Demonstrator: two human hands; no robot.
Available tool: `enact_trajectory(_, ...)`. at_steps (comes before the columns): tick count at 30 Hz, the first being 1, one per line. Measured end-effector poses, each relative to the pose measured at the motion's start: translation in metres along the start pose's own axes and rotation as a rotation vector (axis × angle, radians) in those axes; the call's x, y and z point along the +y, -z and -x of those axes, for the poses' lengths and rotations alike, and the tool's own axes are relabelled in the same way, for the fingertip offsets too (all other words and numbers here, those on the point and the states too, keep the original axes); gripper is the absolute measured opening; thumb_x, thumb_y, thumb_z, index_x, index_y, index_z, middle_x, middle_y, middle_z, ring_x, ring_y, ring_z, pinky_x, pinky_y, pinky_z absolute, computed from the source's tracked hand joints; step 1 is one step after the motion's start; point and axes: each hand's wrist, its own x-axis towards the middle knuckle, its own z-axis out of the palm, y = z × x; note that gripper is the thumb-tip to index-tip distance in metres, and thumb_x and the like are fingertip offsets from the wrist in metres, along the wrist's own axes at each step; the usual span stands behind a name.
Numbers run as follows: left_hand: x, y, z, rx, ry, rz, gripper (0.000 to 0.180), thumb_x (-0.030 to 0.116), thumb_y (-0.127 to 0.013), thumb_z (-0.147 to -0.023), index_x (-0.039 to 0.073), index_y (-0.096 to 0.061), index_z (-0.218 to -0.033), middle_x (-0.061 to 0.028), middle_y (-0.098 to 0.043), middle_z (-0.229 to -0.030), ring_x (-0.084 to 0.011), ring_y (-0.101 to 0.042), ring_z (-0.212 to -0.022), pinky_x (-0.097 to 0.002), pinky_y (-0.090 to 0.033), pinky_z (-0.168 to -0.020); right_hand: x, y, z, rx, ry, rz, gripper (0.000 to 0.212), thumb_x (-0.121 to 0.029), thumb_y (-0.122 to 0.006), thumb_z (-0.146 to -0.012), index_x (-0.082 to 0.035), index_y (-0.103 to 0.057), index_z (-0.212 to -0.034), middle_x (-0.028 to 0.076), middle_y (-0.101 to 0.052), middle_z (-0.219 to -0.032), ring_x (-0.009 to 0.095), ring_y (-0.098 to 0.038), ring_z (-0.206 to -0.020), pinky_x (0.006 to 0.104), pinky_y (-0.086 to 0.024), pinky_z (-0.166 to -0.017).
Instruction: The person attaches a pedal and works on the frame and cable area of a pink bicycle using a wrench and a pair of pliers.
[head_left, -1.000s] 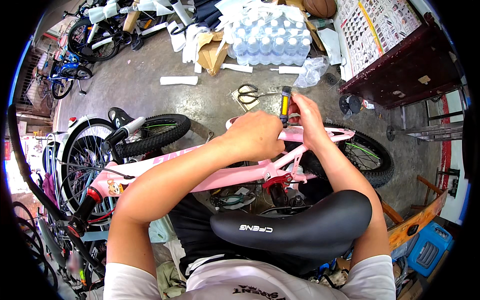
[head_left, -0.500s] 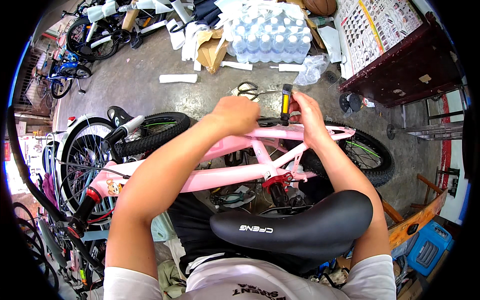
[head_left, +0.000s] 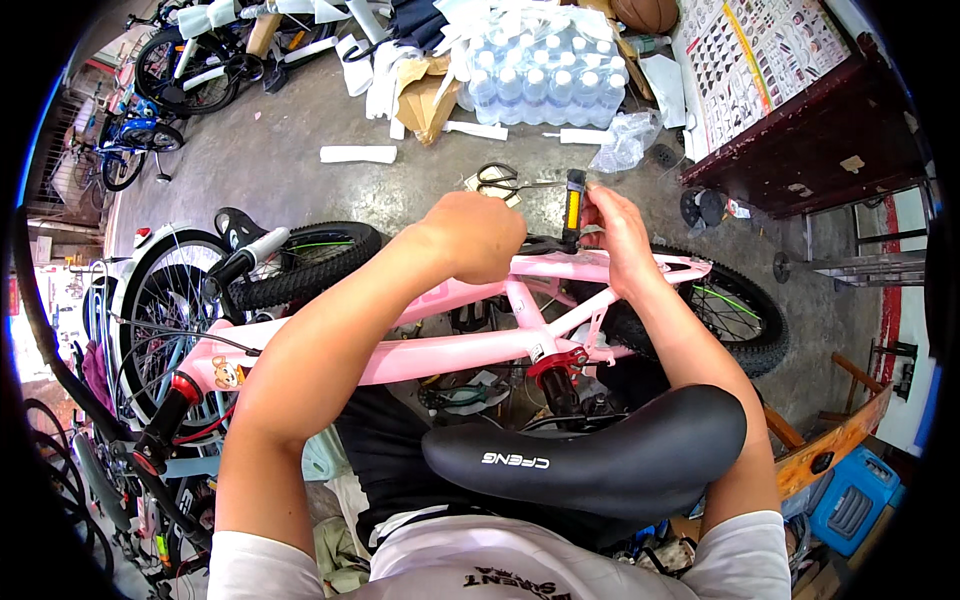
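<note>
The bicycle frame (head_left: 450, 352) runs left to right across the middle, with a wheel (head_left: 765, 345) at its right end and the saddle (head_left: 590, 450) on its near side. The pedal (head_left: 573, 208) stands at the frame's far side, between the left hand (head_left: 475, 235) and the right hand (head_left: 617, 230). Farther off, scissors (head_left: 516, 187) lie on the floor (head_left: 250, 185), bottles (head_left: 545, 88) behind them. A cabinet (head_left: 780, 155) stands far right, a crate (head_left: 852, 500) near right, other bicycles (head_left: 190, 100) far left.

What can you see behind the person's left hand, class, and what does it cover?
The pink bicycle frame shows on both sides of the left hand, with grey floor beyond. The frame section directly behind the hand is covered; whatever the curled hand may hold is hidden.
</note>
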Motion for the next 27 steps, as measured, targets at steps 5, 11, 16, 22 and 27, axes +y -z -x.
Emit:
enact_trajectory(5,0.012,0.001,0.006,0.076,-0.046,0.14,0.024,0.021,-0.058,-0.08,0.002,-0.072,-0.087,-0.0216,-0.069,-0.083,-0.0398,-0.067,-0.083,-0.0502,-0.053,-0.076,-0.003,-0.004,0.001,0.008,0.008,-0.002,0.029,-0.037,-0.056,-0.095,-0.01,-0.065,-0.09,-0.002,-0.06,-0.078,0.008,-0.055,-0.075,0.0276,-0.043,-0.065)
enact_trajectory(11,0.04,-0.001,0.006,0.165,-0.07,0.401,0.034,0.034,-0.063,-0.084,0.007,-0.072,-0.103,-0.0193,-0.071,-0.084,-0.0381,-0.069,-0.082,-0.0477,-0.053,-0.079,-0.002,-0.003,0.001,0.016,0.022,-0.005,0.029,-0.037,-0.057,-0.095,-0.01,-0.065,-0.09,-0.002,-0.06,-0.079,0.009,-0.056,-0.075,0.028,-0.043,-0.064)
enact_trajectory(16,0.042,-0.006,0.005,0.238,-0.078,0.516,0.039,0.036,-0.068,-0.081,0.005,-0.07,-0.104,-0.0186,-0.071,-0.083,-0.036,-0.069,-0.08,-0.0463,-0.052,-0.075,0.0,-0.002,-0.001,0.022,0.022,-0.012,0.028,-0.037,-0.058,-0.094,-0.011,-0.066,-0.089,-0.002,-0.06,-0.078,0.009,-0.055,-0.073,0.028,-0.043,-0.064)
enact_trajectory(22,0.034,-0.007,-0.002,0.192,-0.034,0.829,0.039,0.038,-0.072,-0.082,0.003,-0.069,-0.098,-0.0099,-0.068,-0.075,-0.019,-0.063,-0.068,-0.0344,-0.048,-0.065,-0.004,-0.003,0.003,0.009,0.037,-0.016,0.029,-0.038,-0.059,-0.094,-0.011,-0.065,-0.087,-0.003,-0.059,-0.076,0.008,-0.055,-0.073,0.0278,-0.043,-0.064)
enact_trajectory(27,0.035,-0.003,0.002,0.114,-0.093,0.935,0.037,0.04,-0.074,-0.084,0.005,-0.068,-0.096,-0.0026,-0.064,-0.071,-0.009,-0.055,-0.066,-0.0293,-0.044,-0.06,-0.002,-0.003,0.001,0.002,0.03,-0.024,0.029,-0.038,-0.058,-0.094,-0.011,-0.065,-0.087,-0.003,-0.059,-0.076,0.008,-0.055,-0.073,0.0276,-0.042,-0.065)
